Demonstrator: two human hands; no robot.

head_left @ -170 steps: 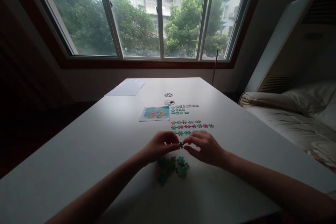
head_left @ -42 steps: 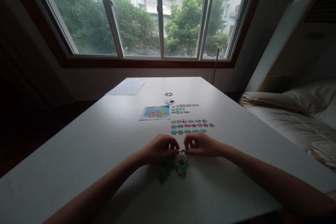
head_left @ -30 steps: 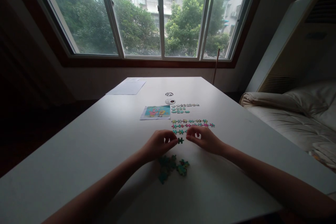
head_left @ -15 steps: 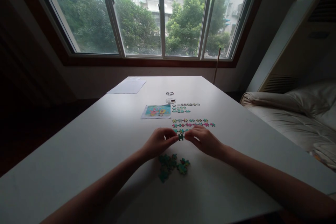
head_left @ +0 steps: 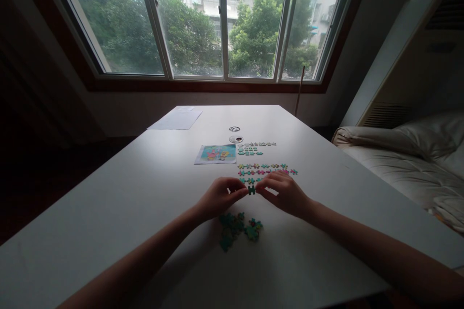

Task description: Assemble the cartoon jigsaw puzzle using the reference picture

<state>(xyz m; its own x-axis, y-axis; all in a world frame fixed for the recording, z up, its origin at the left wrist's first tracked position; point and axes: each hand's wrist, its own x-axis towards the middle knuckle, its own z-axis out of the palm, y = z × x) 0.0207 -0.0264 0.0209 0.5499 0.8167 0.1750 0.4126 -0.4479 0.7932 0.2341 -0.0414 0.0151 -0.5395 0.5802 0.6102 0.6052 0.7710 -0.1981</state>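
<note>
The grip is a 2-handed pinch: the left hand [head_left: 217,198] and the right hand [head_left: 286,194] each close thumb and forefinger on opposite edges of 1 green puzzle piece [head_left: 251,190]. The piece sits just beyond the loose pile of pieces [head_left: 237,229]; whether it touches the worktop [head_left: 145,193] is unclear. Farther beyond that pile lie sorted rows of pieces [head_left: 264,171], and beyond it to the left a printed reference picture [head_left: 216,153]. The piece looks light, thin and stiff, probably card. Its small tabs could bend, so the flat edges between them seem the safest hold, with gentle pressure.
</note>
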